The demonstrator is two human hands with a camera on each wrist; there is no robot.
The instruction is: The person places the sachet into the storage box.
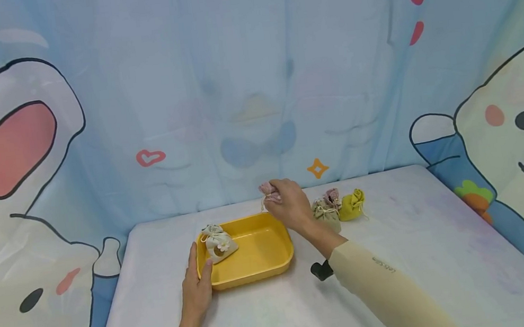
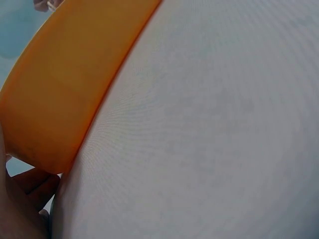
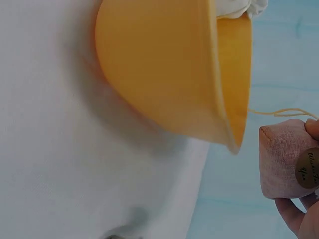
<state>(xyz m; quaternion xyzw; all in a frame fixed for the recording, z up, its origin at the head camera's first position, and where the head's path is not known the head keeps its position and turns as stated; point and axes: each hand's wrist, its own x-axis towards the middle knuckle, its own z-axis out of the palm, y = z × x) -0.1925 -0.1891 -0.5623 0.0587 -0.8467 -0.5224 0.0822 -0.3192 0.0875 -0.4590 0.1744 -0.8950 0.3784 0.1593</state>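
Note:
My right hand [image 1: 290, 203] pinches a small pink drawstring pouch [image 1: 269, 190] above the back right of the yellow tray [image 1: 255, 280]. In the right wrist view the pouch [image 3: 281, 159] shows a round brown label, and its pale cord trails toward the tray. My left hand [image 1: 197, 290] grips the tray's left front corner, thumb near the rim and fingers along the outer side; the left wrist view catches the fingers [image 2: 37, 186] at that corner. A cream drawstring pouch [image 1: 222, 245] with a flower and a round label leans inside the tray's left end.
Right of the tray stand a grey-green pouch [image 1: 326, 215], a pink-mauve pouch [image 1: 332, 197] and a yellow-green pouch [image 1: 352, 204], close together. A black object [image 1: 321, 271] lies beside my right forearm. The white table [image 1: 157, 260] meets a blue cartoon-print curtain [image 1: 234, 81] behind.

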